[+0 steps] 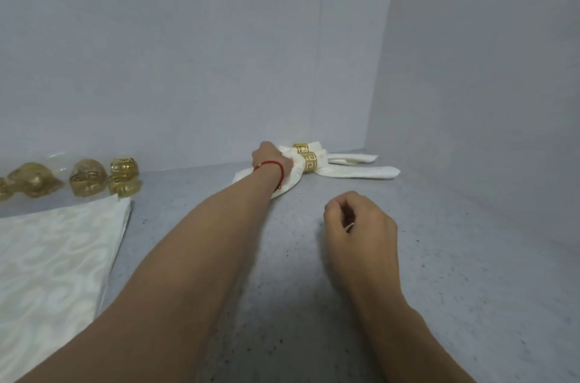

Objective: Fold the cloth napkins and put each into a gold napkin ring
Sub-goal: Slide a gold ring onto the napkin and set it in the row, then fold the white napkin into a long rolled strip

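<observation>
Two folded white napkins lie by the back wall, each inside a gold napkin ring. The nearer ringed napkin (354,171) has its gold ring (310,162) at my fingertips. The farther ringed napkin (351,158) carries a second ring (301,148) just behind. My left hand (270,159), with a red string at the wrist, reaches far forward and grips the wide end of the nearer napkin. My right hand (357,225) hovers loosely curled over the grey counter (439,257), holding nothing. A stack of flat patterned napkins (53,263) lies at the left.
Several loose gold napkin rings (124,177) sit in clear packaging at the back left, beside the wall. A white wall (219,52) closes off the back and another wall (486,84) the right side of the counter.
</observation>
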`<state>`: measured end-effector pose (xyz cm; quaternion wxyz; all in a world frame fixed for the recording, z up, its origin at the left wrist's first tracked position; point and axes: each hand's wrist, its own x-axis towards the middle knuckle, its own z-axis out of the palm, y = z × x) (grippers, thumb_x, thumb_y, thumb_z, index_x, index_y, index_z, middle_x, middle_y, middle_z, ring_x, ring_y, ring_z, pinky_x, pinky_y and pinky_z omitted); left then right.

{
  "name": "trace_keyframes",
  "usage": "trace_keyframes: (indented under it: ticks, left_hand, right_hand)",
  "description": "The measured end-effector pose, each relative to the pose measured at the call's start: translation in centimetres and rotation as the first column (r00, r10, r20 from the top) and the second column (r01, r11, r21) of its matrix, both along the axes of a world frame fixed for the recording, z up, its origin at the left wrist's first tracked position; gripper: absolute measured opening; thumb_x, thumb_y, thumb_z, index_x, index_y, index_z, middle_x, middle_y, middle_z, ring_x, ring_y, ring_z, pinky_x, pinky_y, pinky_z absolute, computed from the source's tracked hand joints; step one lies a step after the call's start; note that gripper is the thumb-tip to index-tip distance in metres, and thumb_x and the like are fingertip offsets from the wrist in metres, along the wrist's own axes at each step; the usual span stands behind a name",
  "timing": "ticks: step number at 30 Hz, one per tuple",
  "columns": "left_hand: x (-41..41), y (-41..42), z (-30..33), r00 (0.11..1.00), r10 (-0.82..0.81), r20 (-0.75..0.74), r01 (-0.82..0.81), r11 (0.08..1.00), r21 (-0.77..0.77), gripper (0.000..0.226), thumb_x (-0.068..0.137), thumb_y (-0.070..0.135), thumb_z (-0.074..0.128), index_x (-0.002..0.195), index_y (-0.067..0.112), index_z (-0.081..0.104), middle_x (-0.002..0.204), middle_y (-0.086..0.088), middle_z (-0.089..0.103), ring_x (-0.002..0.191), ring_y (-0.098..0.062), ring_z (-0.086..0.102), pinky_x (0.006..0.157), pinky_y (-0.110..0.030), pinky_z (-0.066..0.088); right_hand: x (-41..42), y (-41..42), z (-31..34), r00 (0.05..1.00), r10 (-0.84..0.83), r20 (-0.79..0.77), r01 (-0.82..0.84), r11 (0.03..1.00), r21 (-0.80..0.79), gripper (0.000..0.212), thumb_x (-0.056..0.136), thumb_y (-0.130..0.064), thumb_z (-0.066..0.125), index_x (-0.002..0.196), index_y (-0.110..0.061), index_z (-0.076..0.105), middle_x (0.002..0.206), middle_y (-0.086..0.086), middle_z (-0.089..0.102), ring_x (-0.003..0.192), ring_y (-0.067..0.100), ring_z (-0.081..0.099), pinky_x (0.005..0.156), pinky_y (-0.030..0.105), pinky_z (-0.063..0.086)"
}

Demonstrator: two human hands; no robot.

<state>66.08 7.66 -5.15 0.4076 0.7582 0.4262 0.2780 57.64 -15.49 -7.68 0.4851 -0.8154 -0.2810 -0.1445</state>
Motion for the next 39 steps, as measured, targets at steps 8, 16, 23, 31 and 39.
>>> trace_keyframes:
  ticks: [8, 16, 23, 31, 39]
  left_hand:
    - [2.8, 2.1, -0.5, 1.0, 0.015, 0.002, -0.015, 0.997, 0.081, 0.032, 0.085, 0.016, 0.073, 0.114, 0.006, 0.066, 0.119, -0.013, 0.064, 0.106, -0.028, 0.064, 0.088, -0.029, 0.053]
    - [-3.8, 0.1, 1.7, 0.996, -0.077, 0.054, 0.059, 0.956, 0.288, 0.038, 0.086, -0.007, 0.049, 0.116, 0.007, 0.067, 0.126, -0.011, 0.06, 0.117, -0.027, 0.058, 0.096, -0.026, 0.045]
    - [-19.4, -3.4, 2.2, 0.977, -0.177, -0.123, 0.213, 0.881, 0.422, 0.033, 0.074, 0.0, 0.053, 0.097, 0.019, 0.067, 0.101, -0.003, 0.067, 0.097, -0.023, 0.062, 0.082, -0.031, 0.052]
    - [-38.6, -6.1, 1.6, 0.951, -0.132, -0.279, 0.235, 0.896, 0.377, 0.027, 0.085, 0.007, 0.057, 0.106, 0.023, 0.064, 0.106, 0.003, 0.06, 0.102, -0.018, 0.058, 0.081, -0.025, 0.045]
    - [-56.9, -11.5, 0.5, 0.945, -0.114, -0.307, 0.245, 0.87, 0.428, 0.025, 0.091, 0.016, 0.053, 0.109, 0.03, 0.063, 0.11, 0.011, 0.056, 0.107, -0.006, 0.046, 0.092, -0.02, 0.039]
  right_hand:
    - [0.6, 0.4, -0.2, 0.998, 0.057, 0.033, -0.052, 0.988, -0.145, 0.012, 0.102, -0.024, 0.053, 0.095, -0.03, 0.061, 0.089, -0.01, 0.062, 0.081, 0.006, 0.058, 0.073, 0.022, 0.05]
    - [0.3, 0.1, -0.7, 0.995, 0.062, 0.073, -0.049, 0.985, -0.164, 0.014, 0.1, -0.029, 0.053, 0.1, -0.031, 0.067, 0.087, -0.014, 0.064, 0.08, 0.006, 0.06, 0.075, 0.032, 0.056]
    - [-3.1, 1.2, -0.9, 0.822, 0.172, 0.544, 0.123, 0.878, -0.463, 0.03, 0.084, -0.016, 0.069, 0.063, -0.017, 0.048, 0.055, -0.002, 0.049, 0.041, 0.017, 0.038, 0.041, 0.027, 0.026]
    - [-17.9, 2.7, 1.3, 0.839, 0.525, 0.144, -0.385, 0.758, -0.526, 0.014, 0.094, -0.032, 0.051, 0.09, -0.027, 0.063, 0.085, -0.008, 0.064, 0.074, 0.013, 0.058, 0.067, 0.034, 0.05]
    - [-30.7, 2.0, 6.8, 0.499, 0.689, -0.526, -0.785, 0.102, -0.611, 0.039, 0.07, -0.053, 0.089, 0.094, -0.027, 0.072, 0.075, -0.016, 0.065, 0.068, 0.007, 0.057, 0.067, 0.025, 0.049]
